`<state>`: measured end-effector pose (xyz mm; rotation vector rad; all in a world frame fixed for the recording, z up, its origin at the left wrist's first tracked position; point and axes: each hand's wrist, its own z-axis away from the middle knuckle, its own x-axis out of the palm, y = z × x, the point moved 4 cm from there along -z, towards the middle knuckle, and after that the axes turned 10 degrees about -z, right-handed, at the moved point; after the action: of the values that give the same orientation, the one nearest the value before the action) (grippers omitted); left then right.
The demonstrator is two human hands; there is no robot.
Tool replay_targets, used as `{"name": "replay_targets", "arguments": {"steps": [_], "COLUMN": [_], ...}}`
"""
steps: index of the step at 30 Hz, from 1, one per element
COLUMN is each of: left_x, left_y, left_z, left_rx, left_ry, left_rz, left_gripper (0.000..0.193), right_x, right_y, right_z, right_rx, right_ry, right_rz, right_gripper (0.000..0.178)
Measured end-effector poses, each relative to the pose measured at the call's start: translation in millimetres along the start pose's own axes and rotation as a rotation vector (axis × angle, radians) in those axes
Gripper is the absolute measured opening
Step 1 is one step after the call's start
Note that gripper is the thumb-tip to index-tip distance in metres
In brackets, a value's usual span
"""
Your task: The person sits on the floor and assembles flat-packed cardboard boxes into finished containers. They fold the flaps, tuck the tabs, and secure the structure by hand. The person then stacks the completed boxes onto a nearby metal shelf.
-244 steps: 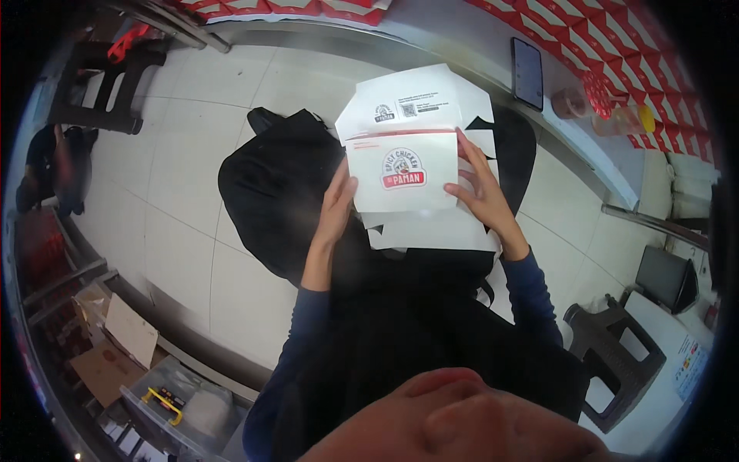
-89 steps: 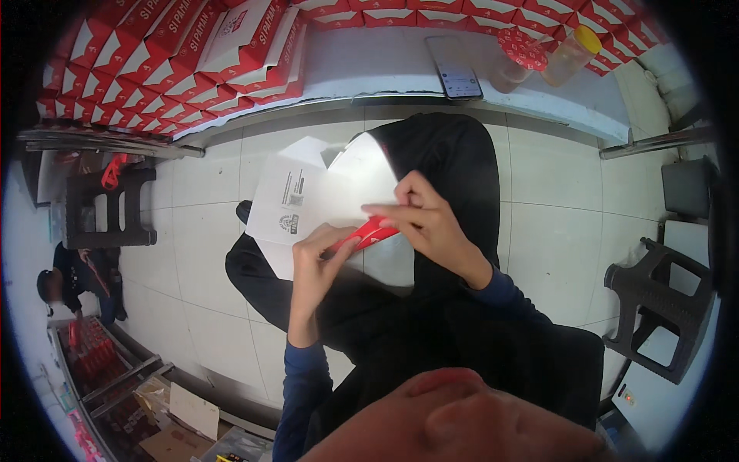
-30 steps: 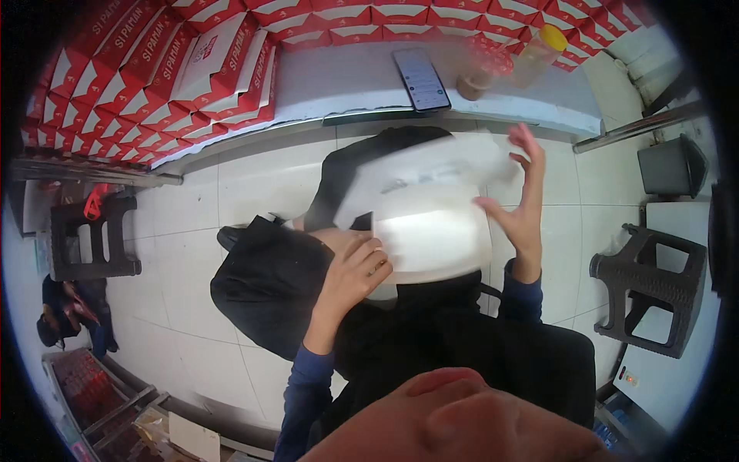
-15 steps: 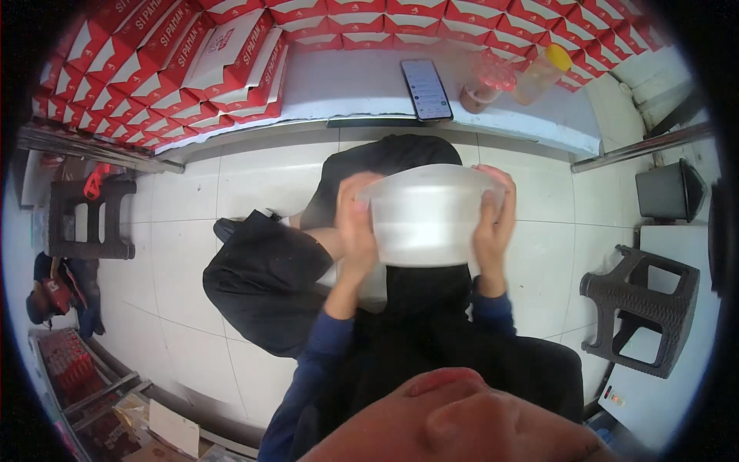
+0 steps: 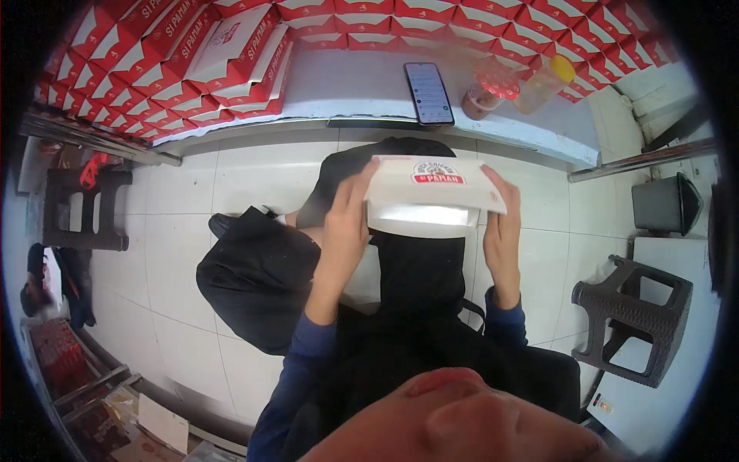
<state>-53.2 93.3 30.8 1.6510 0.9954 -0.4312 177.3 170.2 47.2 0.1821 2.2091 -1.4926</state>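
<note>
A white cardboard food box (image 5: 422, 219) is held up over my lap, its shiny inner side partly showing. Its lid flap (image 5: 400, 189), printed with a small red and black emblem, tilts over the top. My left hand (image 5: 348, 223) grips the box's left side, fingers along the edge of the flap. On the opposite side my right hand (image 5: 502, 235) holds the right edge, fingers up against the flap's corner. Parts of both thumbs are hidden by the box.
Red and white folded boxes (image 5: 231, 50) stand stacked along a pale blue shelf (image 5: 339, 81). On it lie a phone (image 5: 429, 92), a red-lidded cup (image 5: 486, 92) and a yellow-capped jar (image 5: 546, 85). Dark stools (image 5: 635, 319) flank me; another person (image 5: 65, 285) is at far left.
The box has turned in my hands: its smooth pale side faced me before, and now the printed flap shows folded over the top. Both hands have shifted their hold along its sides.
</note>
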Motion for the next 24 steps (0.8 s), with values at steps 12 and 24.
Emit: {"name": "replay_targets", "arguments": {"steps": [12, 24], "left_x": [12.5, 17.7], "left_y": [-13.7, -24.4], "left_z": [33.7, 39.1], "left_rx": [-0.304, -0.388], "left_ry": [-0.096, 0.021], "left_rz": [0.897, 1.028], "left_gripper": [0.070, 0.049], "right_x": [-2.0, 12.9], "right_y": [-1.7, 2.4], "right_z": [33.8, 28.1], "right_rx": [0.346, 0.213], "right_ry": [-0.106, -0.065], "right_rz": [-0.671, -0.451], "right_gripper": [0.071, 0.054]}}
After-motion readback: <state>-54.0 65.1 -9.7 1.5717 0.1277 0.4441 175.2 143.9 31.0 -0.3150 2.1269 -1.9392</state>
